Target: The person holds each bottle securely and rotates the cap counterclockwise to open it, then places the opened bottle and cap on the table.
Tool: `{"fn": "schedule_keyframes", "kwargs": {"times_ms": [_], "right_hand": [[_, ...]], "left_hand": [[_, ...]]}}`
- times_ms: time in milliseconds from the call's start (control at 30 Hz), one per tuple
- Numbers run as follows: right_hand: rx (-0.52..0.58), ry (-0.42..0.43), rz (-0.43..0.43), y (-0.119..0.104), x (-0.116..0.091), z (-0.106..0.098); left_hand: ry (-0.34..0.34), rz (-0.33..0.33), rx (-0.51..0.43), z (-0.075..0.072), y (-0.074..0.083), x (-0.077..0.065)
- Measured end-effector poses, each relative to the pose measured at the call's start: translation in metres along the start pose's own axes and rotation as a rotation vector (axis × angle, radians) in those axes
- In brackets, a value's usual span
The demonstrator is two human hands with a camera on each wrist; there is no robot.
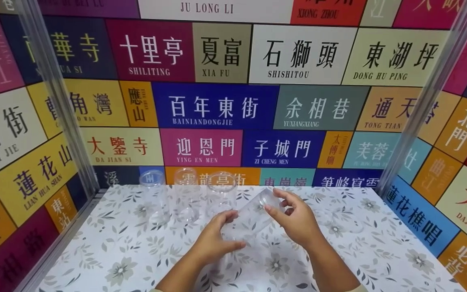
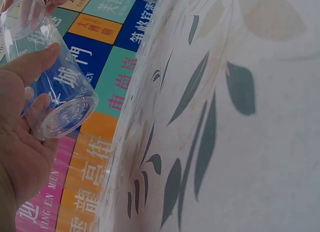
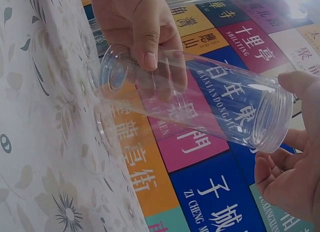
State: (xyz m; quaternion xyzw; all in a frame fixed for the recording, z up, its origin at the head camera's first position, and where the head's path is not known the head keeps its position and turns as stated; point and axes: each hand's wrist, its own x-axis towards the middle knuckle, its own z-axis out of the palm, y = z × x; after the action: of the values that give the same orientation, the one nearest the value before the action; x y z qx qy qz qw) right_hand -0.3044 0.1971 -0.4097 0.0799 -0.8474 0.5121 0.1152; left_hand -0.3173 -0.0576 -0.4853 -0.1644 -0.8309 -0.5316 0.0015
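Observation:
Both hands hold a clear plastic jar, tilted in the air above the table. My left hand grips it near its round base, thumb on one side and fingers on the other. At the upper end my right hand pinches the ridged, threaded neck between thumb and fingers. The right wrist view shows the jar lengthwise, see-through with nothing visible inside. In the left wrist view its base faces the camera. Whether a clear lid sits on the mouth, I cannot tell.
Three more clear containers, a left one, a middle one and a right one, stand upright at the table's back left. A faint clear outline lies on the floral tablecloth at right. Lettered panels and transparent corner posts surround the table.

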Motion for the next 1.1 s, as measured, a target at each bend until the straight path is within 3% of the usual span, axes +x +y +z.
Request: {"fn": "schedule_keyframes", "kwargs": {"times_ms": [300,633,867,1100], "right_hand": [[0.102,-0.009,0.003,0.001,0.001,-0.010],[0.131,-0.034,0.010,0.025,0.002,-0.030],[0.094,-0.004,0.082,0.051,0.002,-0.057],[0.080,-0.011,0.209,0.082,0.004,-0.078]], "left_hand": [[0.009,0.014,-0.025,-0.001,-0.001,0.002],[0.053,0.017,-0.089,0.000,-0.005,0.012],[0.067,0.007,-0.167,0.009,-0.003,0.029],[0.091,0.005,-0.137,0.028,0.002,0.048]]}}
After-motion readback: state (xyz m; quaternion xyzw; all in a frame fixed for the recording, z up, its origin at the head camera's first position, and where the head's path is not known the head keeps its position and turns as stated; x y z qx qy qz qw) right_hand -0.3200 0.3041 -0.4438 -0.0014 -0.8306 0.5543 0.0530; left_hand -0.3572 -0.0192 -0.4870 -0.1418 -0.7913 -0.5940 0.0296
